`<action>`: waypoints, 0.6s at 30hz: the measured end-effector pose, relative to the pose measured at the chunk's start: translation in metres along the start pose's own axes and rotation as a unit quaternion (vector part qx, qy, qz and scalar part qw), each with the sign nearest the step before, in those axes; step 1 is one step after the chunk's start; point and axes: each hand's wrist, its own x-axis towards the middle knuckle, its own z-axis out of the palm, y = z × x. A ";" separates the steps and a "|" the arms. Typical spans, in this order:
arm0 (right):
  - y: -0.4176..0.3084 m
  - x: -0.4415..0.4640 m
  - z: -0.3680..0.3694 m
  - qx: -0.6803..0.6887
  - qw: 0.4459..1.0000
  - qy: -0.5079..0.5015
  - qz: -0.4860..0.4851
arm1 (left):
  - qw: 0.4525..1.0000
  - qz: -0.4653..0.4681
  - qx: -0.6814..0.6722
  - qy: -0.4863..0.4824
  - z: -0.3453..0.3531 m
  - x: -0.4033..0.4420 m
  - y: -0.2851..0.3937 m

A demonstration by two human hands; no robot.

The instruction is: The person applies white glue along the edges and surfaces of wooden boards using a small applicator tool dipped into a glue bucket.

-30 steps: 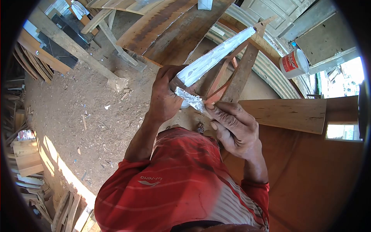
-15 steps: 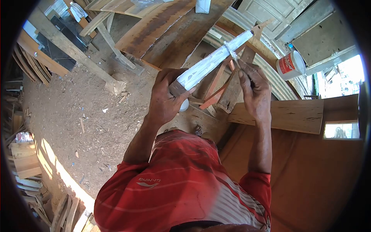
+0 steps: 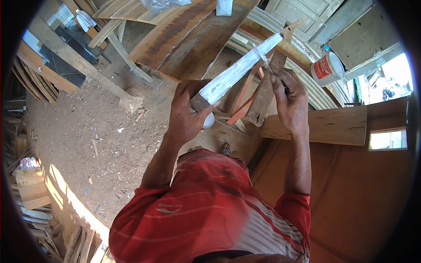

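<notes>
My left hand [image 3: 185, 115] is closed around the near end of a tapered wooden piece [image 3: 240, 71], held up slanting away to the right. Wet-looking white glue or paste coats its upper face; bare wood shows at the near end and at the pointed far tip. In my right hand [image 3: 290, 100], a thin stick [image 3: 266, 60] is pinched between thumb and fingers. Its white-smeared tip touches the coated face toward the far end. Whether the tip has bristles, I cannot make out.
Wide planks [image 3: 175, 48] lie on a trestle ahead. A white bucket with a red label [image 3: 328, 70] stands right, above a wooden panel [image 3: 320, 129]. Below my hands is a small white can [image 3: 208, 120]. Scrap wood [image 3: 33, 188] is piled left; chips litter the dirt floor [image 3: 118, 153].
The stick's tip has shifted very slightly along the white face, and my right hand moved a little with it. My left hand keeps its hold. The whole view has tilted slightly.
</notes>
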 end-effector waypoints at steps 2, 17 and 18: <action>-0.024 -0.004 -0.001 0.029 0.998 -0.041 0.039 | 1.000 0.013 0.011 -0.001 0.000 0.000 0.002; -0.018 -0.009 0.000 0.051 0.998 -0.034 0.020 | 0.998 -0.052 -0.041 0.011 0.005 -0.005 0.010; -0.030 -0.017 -0.003 0.074 0.995 -0.064 0.030 | 0.998 -0.054 -0.041 0.011 0.006 -0.006 0.009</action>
